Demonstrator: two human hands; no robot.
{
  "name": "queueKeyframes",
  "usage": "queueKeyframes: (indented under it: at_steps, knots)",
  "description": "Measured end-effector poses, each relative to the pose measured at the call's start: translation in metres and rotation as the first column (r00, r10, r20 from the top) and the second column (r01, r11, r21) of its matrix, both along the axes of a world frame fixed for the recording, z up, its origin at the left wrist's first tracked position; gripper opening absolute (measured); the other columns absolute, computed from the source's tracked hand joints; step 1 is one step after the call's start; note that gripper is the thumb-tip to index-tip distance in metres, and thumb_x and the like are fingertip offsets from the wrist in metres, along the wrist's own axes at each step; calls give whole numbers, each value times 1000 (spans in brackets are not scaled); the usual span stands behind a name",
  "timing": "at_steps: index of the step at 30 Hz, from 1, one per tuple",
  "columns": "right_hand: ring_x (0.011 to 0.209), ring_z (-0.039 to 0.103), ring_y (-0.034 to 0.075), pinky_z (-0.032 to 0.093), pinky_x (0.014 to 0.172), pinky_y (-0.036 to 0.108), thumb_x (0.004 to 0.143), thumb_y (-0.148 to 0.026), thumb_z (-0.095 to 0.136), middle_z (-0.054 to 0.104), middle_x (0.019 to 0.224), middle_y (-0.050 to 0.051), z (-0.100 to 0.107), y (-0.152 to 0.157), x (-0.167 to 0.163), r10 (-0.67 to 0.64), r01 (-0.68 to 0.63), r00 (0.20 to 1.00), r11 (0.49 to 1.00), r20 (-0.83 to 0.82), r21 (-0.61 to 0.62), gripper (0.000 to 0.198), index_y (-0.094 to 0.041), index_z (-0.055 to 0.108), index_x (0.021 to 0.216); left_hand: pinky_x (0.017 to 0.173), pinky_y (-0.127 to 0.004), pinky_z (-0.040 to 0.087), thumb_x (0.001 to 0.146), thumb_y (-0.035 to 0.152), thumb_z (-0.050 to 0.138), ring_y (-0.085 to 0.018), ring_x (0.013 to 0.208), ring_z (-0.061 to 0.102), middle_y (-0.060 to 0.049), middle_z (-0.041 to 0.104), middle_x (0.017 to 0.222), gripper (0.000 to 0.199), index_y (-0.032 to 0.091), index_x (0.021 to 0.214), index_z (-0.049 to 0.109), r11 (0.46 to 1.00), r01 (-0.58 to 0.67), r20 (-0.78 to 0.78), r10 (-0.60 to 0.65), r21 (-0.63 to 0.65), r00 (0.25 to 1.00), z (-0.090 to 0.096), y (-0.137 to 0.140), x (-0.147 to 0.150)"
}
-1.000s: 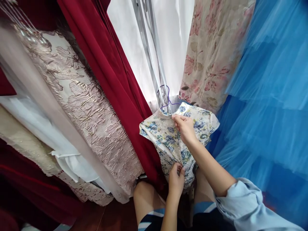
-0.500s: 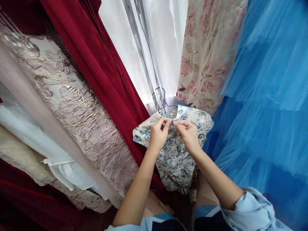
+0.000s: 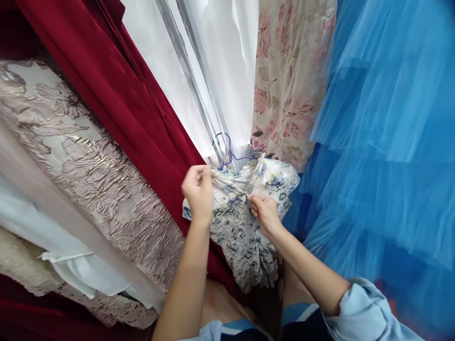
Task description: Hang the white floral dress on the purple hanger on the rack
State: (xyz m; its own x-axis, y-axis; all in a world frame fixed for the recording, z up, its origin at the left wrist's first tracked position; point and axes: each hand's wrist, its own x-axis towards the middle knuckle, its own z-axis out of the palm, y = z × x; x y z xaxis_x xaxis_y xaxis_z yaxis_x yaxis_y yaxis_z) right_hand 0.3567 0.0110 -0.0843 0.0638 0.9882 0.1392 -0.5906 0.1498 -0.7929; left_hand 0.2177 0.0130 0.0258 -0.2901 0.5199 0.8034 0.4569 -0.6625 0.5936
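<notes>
A white dress (image 3: 240, 237) with blue and yellow flowers hangs low in front of me on a purple hanger (image 3: 230, 148). My right hand (image 3: 265, 210) is closed in a pinch at the middle of its front, at the bottom of the neck opening; whatever small part lies between the fingertips is hidden. My left hand (image 3: 199, 192) is at the dress's left shoulder, fingers curled and somewhat blurred. Whether it grips cloth there I cannot make out. Around the neckline the fabric is creased and spread into a V.
Dark red cloth (image 3: 142, 104) and a pinkish embossed fabric (image 3: 117, 170) hang to the left. Behind the dress are metal poles (image 3: 192, 76) against white cloth (image 3: 227, 57). A pink-flowered fabric (image 3: 287, 80) and blue layered tulle (image 3: 384, 142) hang to the right.
Both hands were together at the neckline. The left has moved away to the left, the right slightly down, and the neck opening has spread. The view has shifted a little.
</notes>
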Motion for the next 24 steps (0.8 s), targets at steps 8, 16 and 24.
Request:
queueKeyframes:
  at_steps: [8,16,24]
  knots:
    - [39,27,6,19,41,22,72,-38,69,39,42,-8,-76,-21,22,-2,24,978,994,209,-106,24,-15,63,69,62,-18,48,78,28,65,-6,52,48,7,44,54,30,18,65,41,934,126,617,116,-334,779,-52,25,-116]
    - [38,30,7,20,42,22,75,-42,64,40,43,-7,-151,-20,31,27,29,932,989,360,-148,32,-19,51,58,57,-26,50,68,33,76,-12,51,55,1,56,54,23,16,68,61,698,363,465,-49,-617,884,-156,-6,-61]
    - [71,60,19,49,69,31,73,-27,66,67,85,3,-167,-29,59,-61,68,785,998,616,11,40,-18,61,111,81,-26,49,83,42,69,-16,81,61,-3,65,83,26,16,87,66,657,546,270,-480,-520,835,-127,-11,11]
